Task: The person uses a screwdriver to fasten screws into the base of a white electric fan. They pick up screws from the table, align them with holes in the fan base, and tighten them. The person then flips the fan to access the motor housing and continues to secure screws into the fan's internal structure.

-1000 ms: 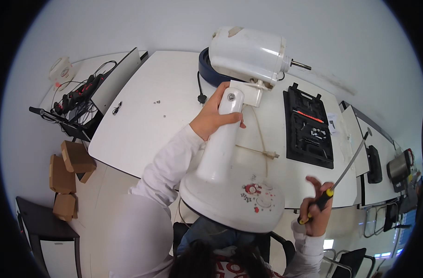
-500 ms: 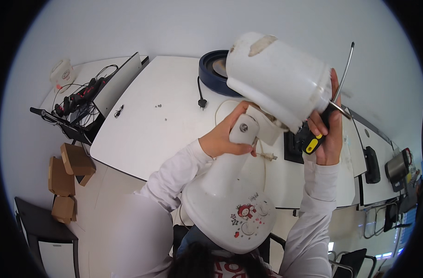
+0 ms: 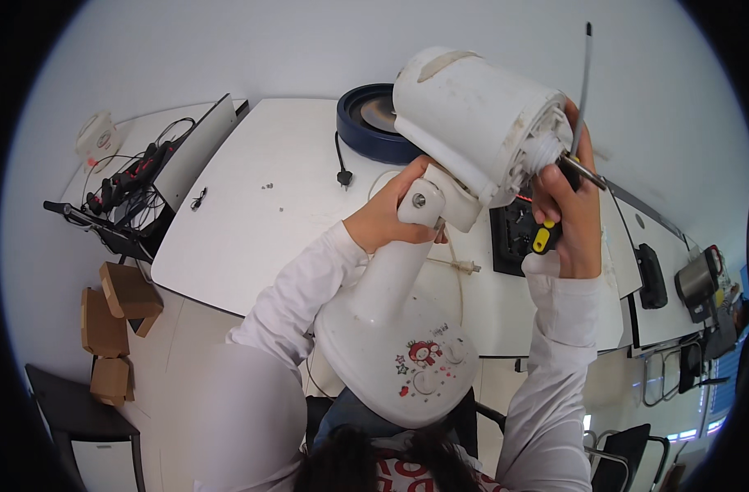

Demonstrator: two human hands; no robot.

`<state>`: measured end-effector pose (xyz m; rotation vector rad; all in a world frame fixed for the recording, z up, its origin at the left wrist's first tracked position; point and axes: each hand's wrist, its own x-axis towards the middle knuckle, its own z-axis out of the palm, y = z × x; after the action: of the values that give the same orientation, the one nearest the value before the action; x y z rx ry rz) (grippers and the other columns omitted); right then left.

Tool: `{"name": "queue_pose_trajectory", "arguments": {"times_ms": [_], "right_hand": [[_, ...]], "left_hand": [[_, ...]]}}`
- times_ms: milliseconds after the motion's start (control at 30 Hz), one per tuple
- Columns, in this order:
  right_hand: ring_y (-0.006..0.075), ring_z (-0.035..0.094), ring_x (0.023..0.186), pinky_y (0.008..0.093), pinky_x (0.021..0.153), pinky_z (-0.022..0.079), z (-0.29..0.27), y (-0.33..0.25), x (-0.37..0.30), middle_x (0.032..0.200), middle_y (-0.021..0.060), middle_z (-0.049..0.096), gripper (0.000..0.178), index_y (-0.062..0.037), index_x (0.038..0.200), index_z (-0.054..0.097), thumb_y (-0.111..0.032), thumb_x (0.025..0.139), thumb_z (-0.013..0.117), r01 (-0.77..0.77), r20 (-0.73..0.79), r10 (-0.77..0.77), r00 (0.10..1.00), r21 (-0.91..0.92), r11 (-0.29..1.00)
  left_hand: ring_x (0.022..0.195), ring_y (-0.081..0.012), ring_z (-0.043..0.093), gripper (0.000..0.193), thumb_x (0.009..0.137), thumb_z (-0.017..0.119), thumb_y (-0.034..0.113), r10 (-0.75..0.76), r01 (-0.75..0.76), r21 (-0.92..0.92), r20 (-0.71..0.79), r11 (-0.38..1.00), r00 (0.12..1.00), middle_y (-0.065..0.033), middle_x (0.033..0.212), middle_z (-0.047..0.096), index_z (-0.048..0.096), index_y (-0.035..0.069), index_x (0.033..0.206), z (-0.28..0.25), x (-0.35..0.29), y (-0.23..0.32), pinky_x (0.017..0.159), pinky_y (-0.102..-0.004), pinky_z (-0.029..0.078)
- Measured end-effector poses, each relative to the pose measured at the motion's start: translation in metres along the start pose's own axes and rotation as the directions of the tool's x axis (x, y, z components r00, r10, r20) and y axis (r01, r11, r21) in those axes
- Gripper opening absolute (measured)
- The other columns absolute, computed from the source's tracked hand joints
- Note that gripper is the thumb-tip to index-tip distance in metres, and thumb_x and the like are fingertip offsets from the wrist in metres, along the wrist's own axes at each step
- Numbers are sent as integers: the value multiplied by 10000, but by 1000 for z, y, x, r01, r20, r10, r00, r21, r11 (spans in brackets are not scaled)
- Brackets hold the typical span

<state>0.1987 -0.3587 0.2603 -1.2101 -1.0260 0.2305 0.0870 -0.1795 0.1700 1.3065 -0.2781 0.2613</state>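
A white electric fan with no blades on it is tilted in front of me. Its bulky motor housing (image 3: pixel 481 115) points up and to the right, and its base (image 3: pixel 383 328), with cartoon stickers, rests towards my lap. My left hand (image 3: pixel 379 220) is wrapped round the neck joint below the housing, beside a screw. At the housing's ribbed front end, my right hand (image 3: pixel 579 225) grips a screwdriver (image 3: pixel 542 239) with a black and yellow handle and a long shaft pointing up. Its fingers are next to the metal motor shaft (image 3: pixel 586 172) sticking out of the housing.
On the white table (image 3: pixel 251 164) stand a dark blue round appliance (image 3: pixel 354 135) with a black plug (image 3: pixel 344 176), and a black tray (image 3: pixel 502 246). Small bits lie left of them. Cardboard boxes (image 3: pixel 104 320) are on the floor at left. A metal kettle (image 3: pixel 694 283) stands far right.
The fan has turned slightly, so more of its ribbed front end shows. The screwdriver is more upright, and my right fingers have shifted up close to the motor shaft.
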Motion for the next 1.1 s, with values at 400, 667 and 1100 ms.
{"name": "queue_pose_trajectory", "arguments": {"times_ms": [400,667,1100], "right_hand": [[40,388,494,194,431,383,-18,35,55,858,34,530,829,-33,1303,339,-445,691,716,-356,89,382,920,-221,908],[31,367,484,179,439,378,-16,49,45,873,27,533,801,-50,1288,364,-441,691,726,-420,97,442,892,-185,888],[11,345,468,172,425,351,-20,68,25,842,-15,481,600,-50,1201,400,-350,771,693,-595,181,587,789,-13,804]], "left_hand": [[658,-174,536,414,771,562,113,-262,191,-480,-86,856,961,-62,904,509,415,37,1150,33,-9,35,711,-342,486],[722,-184,553,358,793,531,156,-273,175,-447,-164,877,948,-86,938,536,448,4,1107,34,-19,17,686,-306,479],[722,-214,570,258,783,598,95,-428,250,-623,-153,741,891,-67,849,556,500,23,1011,52,-32,26,706,-315,510]]}}
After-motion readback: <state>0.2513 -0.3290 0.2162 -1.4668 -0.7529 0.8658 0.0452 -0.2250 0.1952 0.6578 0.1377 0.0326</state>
